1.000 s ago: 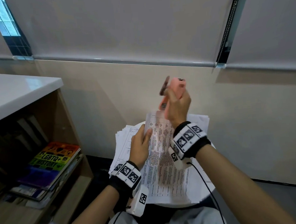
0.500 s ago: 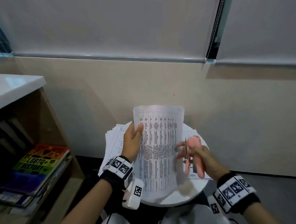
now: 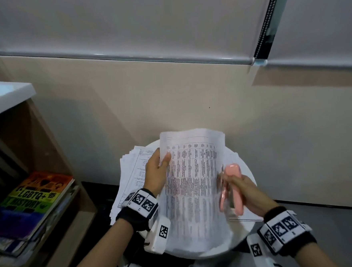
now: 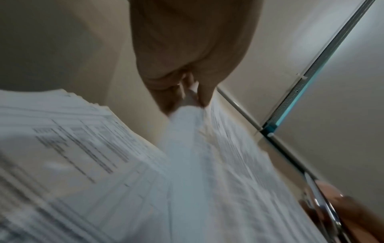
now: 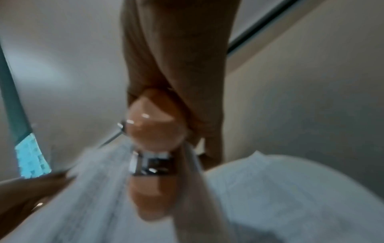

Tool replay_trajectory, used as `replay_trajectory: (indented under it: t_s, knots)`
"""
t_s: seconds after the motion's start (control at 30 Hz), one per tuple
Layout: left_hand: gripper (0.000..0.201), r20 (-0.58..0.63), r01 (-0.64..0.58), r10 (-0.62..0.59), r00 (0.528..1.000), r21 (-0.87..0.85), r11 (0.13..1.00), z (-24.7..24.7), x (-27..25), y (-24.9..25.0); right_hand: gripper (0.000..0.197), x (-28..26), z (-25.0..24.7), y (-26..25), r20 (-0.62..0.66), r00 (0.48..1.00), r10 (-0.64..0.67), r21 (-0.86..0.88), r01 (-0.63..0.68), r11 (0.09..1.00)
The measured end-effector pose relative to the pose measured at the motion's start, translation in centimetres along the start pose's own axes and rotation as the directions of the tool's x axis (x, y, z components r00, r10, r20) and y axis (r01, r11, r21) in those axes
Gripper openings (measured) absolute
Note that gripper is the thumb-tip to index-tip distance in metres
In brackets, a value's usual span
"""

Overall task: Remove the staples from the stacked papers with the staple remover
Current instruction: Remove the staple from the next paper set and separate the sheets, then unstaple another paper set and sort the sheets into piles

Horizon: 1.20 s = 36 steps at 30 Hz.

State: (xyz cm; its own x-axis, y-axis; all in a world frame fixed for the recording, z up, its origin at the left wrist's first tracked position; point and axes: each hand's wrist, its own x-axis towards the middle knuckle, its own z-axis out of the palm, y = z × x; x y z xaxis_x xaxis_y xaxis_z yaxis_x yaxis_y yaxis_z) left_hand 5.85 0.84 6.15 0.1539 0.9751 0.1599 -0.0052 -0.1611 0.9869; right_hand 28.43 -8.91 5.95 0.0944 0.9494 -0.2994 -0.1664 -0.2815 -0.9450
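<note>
Papers (image 3: 192,184) lifted, pinched in my left hand (image 3: 156,174); my right hand (image 3: 245,193) grips the staple remover (image 3: 231,189) beside them. Next, I judge, find another staple.

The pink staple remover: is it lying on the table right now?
No, the right hand grips the pink staple remover beside the sheet held by the left hand.

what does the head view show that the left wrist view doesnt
Only the head view shows the round white table, the bookshelf with an LGBTQ+ History book, and the right hand gripping the pink staple remover. Only the left wrist view shows the stacked papers' fanned edges close up. Both show the left hand pinching the printed sheets.
</note>
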Motion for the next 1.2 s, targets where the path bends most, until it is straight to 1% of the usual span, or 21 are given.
replay_trajectory:
  t_s: [0.07, 0.13, 0.2, 0.3, 0.37, 0.43, 0.5, 0.57, 0.6, 0.67, 0.7, 0.73, 0.77, 0.8, 0.83, 0.87, 0.93, 1.0, 1.07, 1.13, 1.2]
  knots:
    - [0.023, -0.049, 0.072, -0.066, 0.997, 0.130, 0.989, -1.9, 0.4, -1.7, 0.025, 1.0, -2.1, -0.6, -0.178, 0.984, 0.017, -0.111, -0.037, 0.993]
    - [0.035, -0.154, 0.182, -0.135, 0.979, 0.351, 0.918, -4.3, 0.7, -3.8, 0.014, 2.3, -4.8, -1.1, -0.351, 0.935, 0.055, -0.159, -0.118, 0.980]
    - [0.050, -0.259, 0.328, -0.212, 0.942, 0.587, 0.740, -6.3, 0.7, -5.8, 0.008, 4.1, -7.1, -1.2, -0.430, 0.899, 0.089, -0.214, -0.197, 0.957]
    - [0.071, -0.355, 0.485, -0.338, 0.872, 0.721, 0.495, -7.6, 0.2, -7.7, 0.012, 7.5, -8.8, 0.0, -0.507, 0.858, 0.086, -0.392, -0.318, 0.863]
    - [0.078, -0.377, 0.496, -0.341, 0.861, 0.774, 0.394, -7.7, 0.1, -8.9, 0.016, 9.4, -8.7, 1.2, -0.531, 0.844, 0.070, -0.457, -0.355, 0.815]
    - [0.078, -0.384, 0.475, -0.310, 0.870, 0.820, 0.319, -7.4, 0.1, -9.7, 0.018, 11.0, -8.4, 2.2, -0.538, 0.842, 0.047, -0.513, -0.371, 0.774]
    - [0.078, -0.389, 0.466, -0.300, 0.871, 0.847, 0.256, -7.3, 0.4, -10.0, 0.030, 11.9, -7.9, 3.0, -0.541, 0.840, 0.039, -0.542, -0.384, 0.747]
    - [0.080, -0.400, 0.478, -0.322, 0.858, 0.850, 0.222, -7.3, 0.8, -10.0, 0.045, 12.2, -7.0, 3.3, -0.561, 0.828, 0.021, -0.625, -0.440, 0.645]
    - [0.081, -0.402, 0.487, -0.339, 0.851, 0.845, 0.220, -7.3, 1.0, -10.0, 0.050, 12.1, -6.6, 3.6, -0.577, 0.816, -0.030, -0.683, -0.462, 0.566]
    - [0.084, -0.396, 0.502, -0.382, 0.835, 0.832, 0.235, -7.4, 1.5, -9.8, 0.045, 11.2, -5.2, 3.8, -0.573, 0.800, -0.180, -0.763, -0.440, 0.474]
    - [0.086, -0.395, 0.510, -0.404, 0.825, 0.827, 0.234, -7.4, 1.7, -9.7, 0.041, 10.6, -4.5, 3.8, -0.528, 0.816, -0.236, -0.803, -0.390, 0.450]
    - [0.089, -0.400, 0.522, -0.426, 0.811, 0.824, 0.220, -7.5, 1.9, -9.4, 0.037, 9.9, -3.7, 3.7, -0.458, 0.850, -0.259, -0.839, -0.316, 0.443]
    - [0.092, -0.409, 0.536, -0.450, 0.794, 0.820, 0.201, -7.6, 2.2, -9.3, 0.032, 9.3, -2.9, 3.9, -0.413, 0.883, -0.223, -0.810, -0.244, 0.533]
    - [0.094, -0.415, 0.551, -0.473, 0.777, 0.811, 0.195, -7.7, 2.4, -9.2, 0.026, 8.5, -2.2, 4.1, -0.380, 0.912, -0.153, -0.708, -0.180, 0.683]
    - [0.095, -0.418, 0.570, -0.493, 0.763, 0.795, 0.208, -7.8, 2.6, -9.1, 0.020, 7.8, -1.4, 4.3, -0.363, 0.931, -0.043, -0.556, -0.179, 0.812]
    - [0.095, -0.414, 0.583, -0.503, 0.759, 0.776, 0.241, -7.9, 2.7, -9.2, 0.016, 7.2, -0.8, 4.6, -0.346, 0.936, 0.064, -0.403, -0.209, 0.891]
    - [0.088, -0.385, 0.566, -0.477, 0.790, 0.757, 0.327, -7.9, 2.8, -9.2, 0.013, 6.8, -0.1, 5.5, -0.330, 0.926, 0.185, -0.207, -0.262, 0.943]
    - [0.064, -0.349, 0.503, -0.396, 0.850, 0.760, 0.411, -7.8, 2.8, -9.1, 0.013, 6.9, -0.1, 6.1, -0.343, 0.922, 0.182, -0.198, -0.260, 0.945]
    - [0.038, -0.346, 0.452, -0.291, 0.892, 0.698, 0.555, -7.9, 2.6, -9.0, 0.014, 7.1, -0.5, 6.5, -0.355, 0.922, 0.156, -0.252, -0.255, 0.934]
    - [0.039, -0.366, 0.389, -0.198, 0.909, 0.580, 0.715, -7.9, 2.2, -8.9, 0.017, 7.0, -0.9, 6.8, -0.337, 0.930, 0.146, -0.282, -0.248, 0.927]
    - [0.043, -0.365, 0.250, -0.060, 0.929, 0.500, 0.829, -8.1, 1.2, -8.5, 0.016, 6.9, -1.0, 7.1, -0.314, 0.939, 0.139, -0.297, -0.236, 0.925]
